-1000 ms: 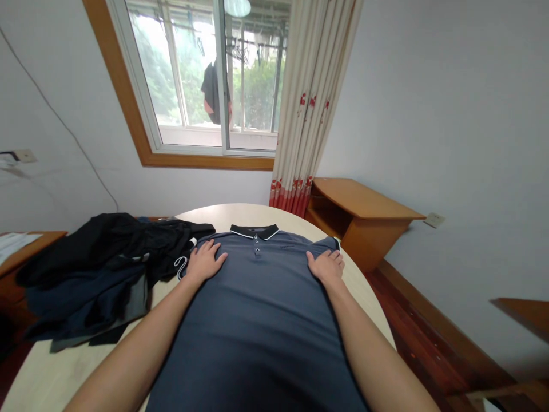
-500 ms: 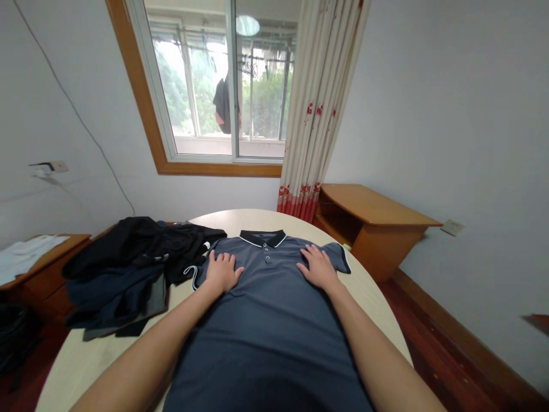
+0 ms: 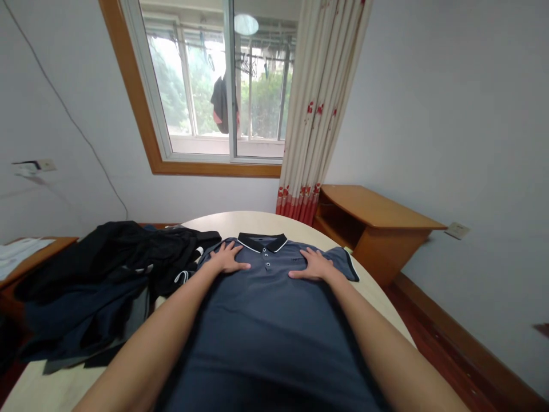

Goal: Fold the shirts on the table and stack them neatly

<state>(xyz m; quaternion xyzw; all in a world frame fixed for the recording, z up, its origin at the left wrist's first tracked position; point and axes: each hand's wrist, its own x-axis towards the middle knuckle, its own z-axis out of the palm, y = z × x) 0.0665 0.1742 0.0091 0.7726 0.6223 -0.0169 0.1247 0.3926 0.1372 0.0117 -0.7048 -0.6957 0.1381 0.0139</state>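
A dark grey-blue polo shirt [image 3: 270, 320] lies spread face up, its black collar [image 3: 262, 242] with white edging pointing away from me. Flat on the chest near the left-side shoulder rests my left hand [image 3: 225, 258], fingers spread and thumb turned inward. My right hand [image 3: 315, 265] lies open on the other side of the chest, beside the small lettering, thumb also pointing toward the button placket [image 3: 266, 258]. The right-side sleeve [image 3: 343, 262] shows its white-trimmed cuff. My left arm and hand partly cover the other sleeve.
A pale round table [image 3: 377, 286] carries the shirt. Dark clothes [image 3: 107, 274] are heaped at its left side. Beyond stand a wooden desk [image 3: 377, 209] at right, a curtain [image 3: 313, 109] and a window [image 3: 193, 91]. White cloth or paper [image 3: 21, 252] lies on furniture at far left.
My left hand has moved up toward the shoulder, and both thumbs now stretch further inward on the chest. My view has shifted slightly closer to the table.
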